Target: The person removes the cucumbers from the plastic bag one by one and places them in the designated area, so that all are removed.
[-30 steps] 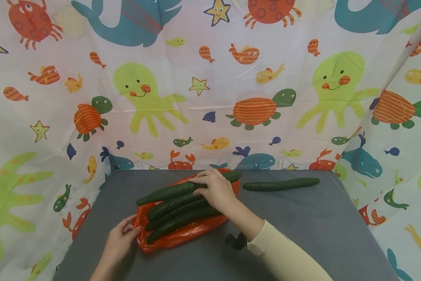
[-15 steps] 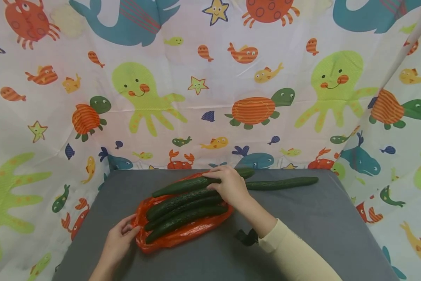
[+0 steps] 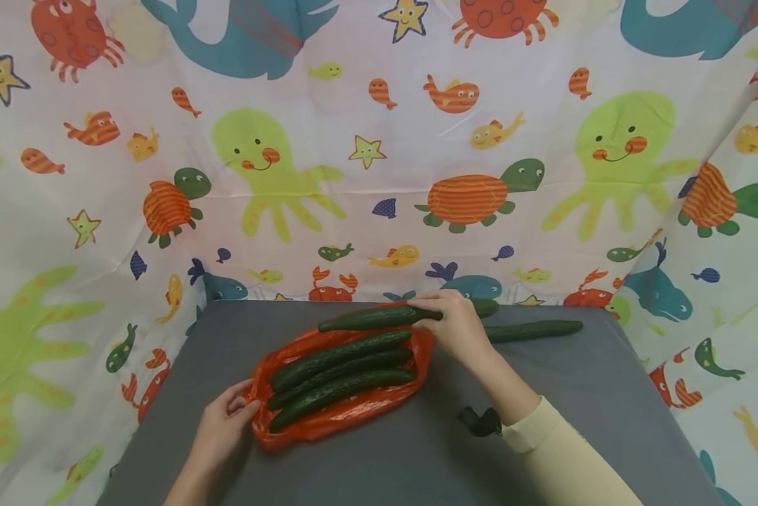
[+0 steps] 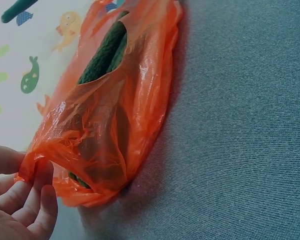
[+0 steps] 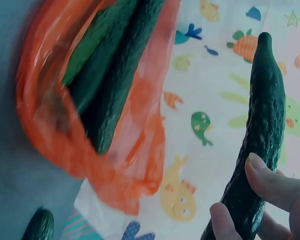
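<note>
My right hand (image 3: 459, 327) grips a long dark green cucumber (image 3: 372, 318) around its middle, above the far side of an orange plastic bag (image 3: 347, 419). In the right wrist view, thumb and fingers wrap the bumpy cucumber (image 5: 265, 110), which stands apart from the bag (image 5: 150, 115). Three more cucumbers (image 3: 347, 386) lie side by side in the bag's wide mouth. My left hand (image 3: 223, 422) holds the bag's near-left edge. In the left wrist view, thumb and fingers pinch the thin, crumpled plastic (image 4: 90, 135).
Another cucumber (image 3: 537, 330) lies on the grey table (image 3: 574, 407) at the back right, partly behind my right hand. A curtain (image 3: 404, 232) printed with sea animals surrounds the back and sides. A small black item (image 3: 480, 420) shows by my right wrist.
My right hand has moved right and slightly back, lifting the cucumber off the others and away from the bag's left end. My left hand stays on the bag's edge.
</note>
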A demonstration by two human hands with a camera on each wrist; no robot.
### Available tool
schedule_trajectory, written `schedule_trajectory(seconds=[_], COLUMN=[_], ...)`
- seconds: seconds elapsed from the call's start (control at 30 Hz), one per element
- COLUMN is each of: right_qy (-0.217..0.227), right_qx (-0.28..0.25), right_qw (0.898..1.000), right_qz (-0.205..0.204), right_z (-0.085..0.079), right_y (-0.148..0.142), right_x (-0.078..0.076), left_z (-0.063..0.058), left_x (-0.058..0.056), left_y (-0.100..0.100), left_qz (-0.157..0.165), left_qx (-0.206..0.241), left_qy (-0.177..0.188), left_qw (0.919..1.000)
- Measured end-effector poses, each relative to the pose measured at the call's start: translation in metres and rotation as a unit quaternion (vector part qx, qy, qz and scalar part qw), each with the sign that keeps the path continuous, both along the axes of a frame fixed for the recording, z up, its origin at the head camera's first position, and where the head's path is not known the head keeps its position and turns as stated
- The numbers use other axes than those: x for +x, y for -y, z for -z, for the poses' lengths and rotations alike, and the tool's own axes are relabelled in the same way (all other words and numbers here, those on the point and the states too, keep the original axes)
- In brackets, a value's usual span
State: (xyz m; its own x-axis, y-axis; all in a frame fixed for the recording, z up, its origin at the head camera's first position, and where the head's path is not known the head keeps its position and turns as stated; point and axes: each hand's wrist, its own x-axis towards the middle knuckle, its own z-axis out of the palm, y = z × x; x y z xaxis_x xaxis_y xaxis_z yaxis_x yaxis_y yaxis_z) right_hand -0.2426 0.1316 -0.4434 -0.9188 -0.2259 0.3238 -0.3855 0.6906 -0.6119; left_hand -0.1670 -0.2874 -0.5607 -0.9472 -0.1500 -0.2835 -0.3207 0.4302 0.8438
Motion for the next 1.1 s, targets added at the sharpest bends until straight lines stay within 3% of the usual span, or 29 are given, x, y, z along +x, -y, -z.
schedule_trajectory(seconds=[0.43,0.8,1.1], right_qy=[-0.028,-0.019,-0.021], right_qx=[0.025,0.025,0.031], right_qw=[0.998,0.996,0.995], right_qz=[0.041,0.084,0.088], right_z=[0.003,0.010,0.014], right_y=[-0.050,-0.086,-0.102], right_x=[0.000,0.004,0.010], left_z=[-0.002,-0.003,-0.004], left_x=[0.000,0.000,0.001], left_y=[-0.001,-0.001,-0.001], left_qz=[-0.002,-0.002,0.002], left_qx=[-0.005,-0.003,-0.013], left_qy=[-0.004,-0.005,-0.002], left_qw=[1.0000,1.0000,0.9999])
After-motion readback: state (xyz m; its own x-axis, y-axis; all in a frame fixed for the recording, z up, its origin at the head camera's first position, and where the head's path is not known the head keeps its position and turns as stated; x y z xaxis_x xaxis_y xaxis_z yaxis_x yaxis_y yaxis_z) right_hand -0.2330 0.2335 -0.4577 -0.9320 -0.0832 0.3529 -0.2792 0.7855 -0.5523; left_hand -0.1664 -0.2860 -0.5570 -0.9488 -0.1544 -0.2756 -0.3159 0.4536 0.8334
